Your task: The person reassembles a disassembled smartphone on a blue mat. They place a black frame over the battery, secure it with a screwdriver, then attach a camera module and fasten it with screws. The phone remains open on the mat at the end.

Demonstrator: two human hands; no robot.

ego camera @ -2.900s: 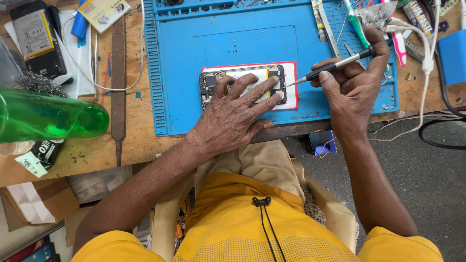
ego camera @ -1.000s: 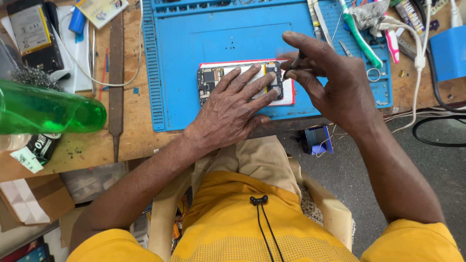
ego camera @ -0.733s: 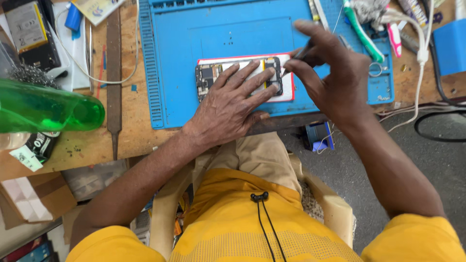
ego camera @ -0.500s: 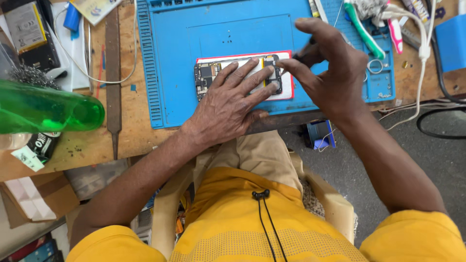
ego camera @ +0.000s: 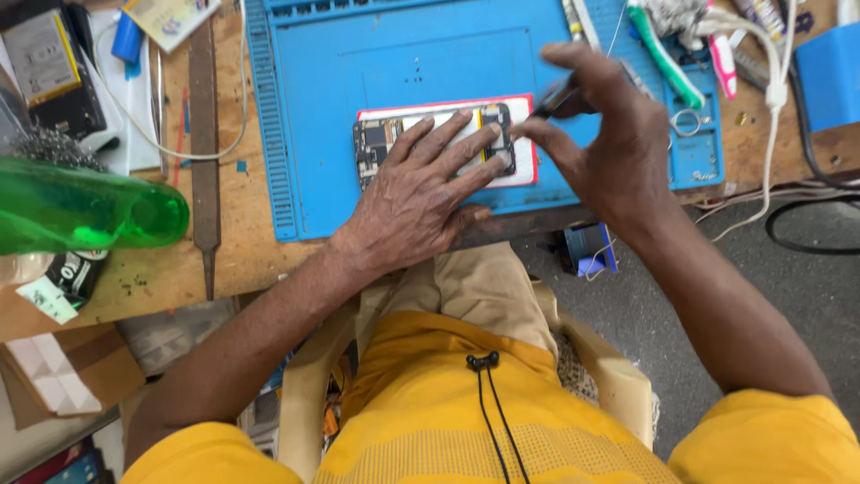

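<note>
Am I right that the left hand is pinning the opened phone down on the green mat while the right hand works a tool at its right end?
Not quite: the mat is blue, not green, as the head view shows. The rest stands: the left hand presses flat on the opened phone while the right hand holds a thin tool at its right end.

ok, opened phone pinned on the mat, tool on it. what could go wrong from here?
1. The left hand lies flat across the opened phone, fingers on bare parts; pressing could strain them.
2. The right hand holds a thin tool at the phone's right end; a slip might gouge the board.
3. The phone sits near the blue mat front edge; loose parts could roll off.
</note>
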